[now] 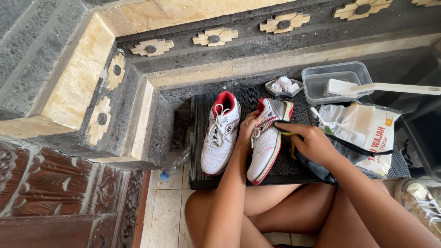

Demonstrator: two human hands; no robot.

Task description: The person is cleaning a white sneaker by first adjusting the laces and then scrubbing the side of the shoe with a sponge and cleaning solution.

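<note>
Left hand (248, 127) grips right-side white-red shoe (268, 138), tilted on dark mat (202, 138). Right hand (308, 140) holds grey cloth (321, 165) against its upper. Second shoe (221, 133) just beside, upright.

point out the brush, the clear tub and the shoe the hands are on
brush (341, 87), head view, on its white head over the tub
clear tub (356, 70), head view, on its far rim
shoe (265, 146), head view, on its white side panel, between both hands

Clear tub (317, 78), brush (381, 87), tissue pack (367, 128)
</note>
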